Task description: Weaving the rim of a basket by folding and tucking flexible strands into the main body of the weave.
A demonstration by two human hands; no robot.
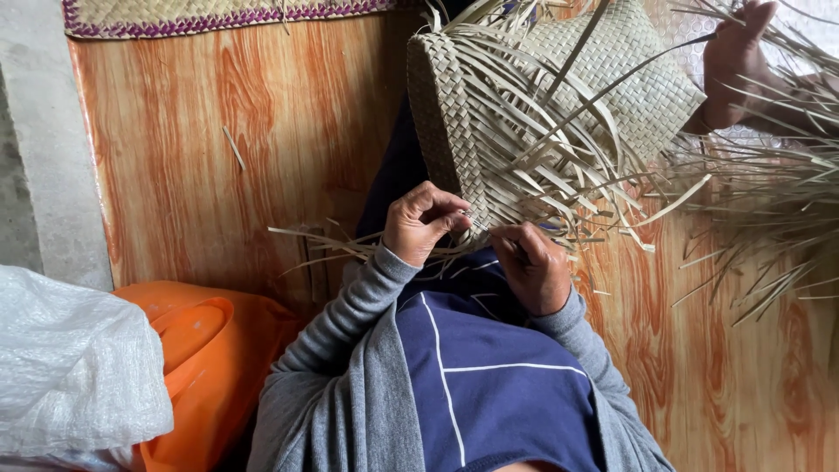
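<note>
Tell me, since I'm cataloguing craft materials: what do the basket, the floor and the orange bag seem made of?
Basket: flat, pale dried plant strips, likely palm or similar leaf, matte; plaited checks and loose ends show. Floor: probably printed wood-grain vinyl sheet, glossy; the grain looks too vivid and its edge ends at grey concrete. Orange bag: thin plastic, smooth, slightly shiny, softly creased.

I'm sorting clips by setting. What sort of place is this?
Probably a home floor used for handweaving. A half-woven basket with loose straw strips lies over the seated person's lap, a woven mat edges the wood-patterned floor, and a bare foot rests nearby.
</note>
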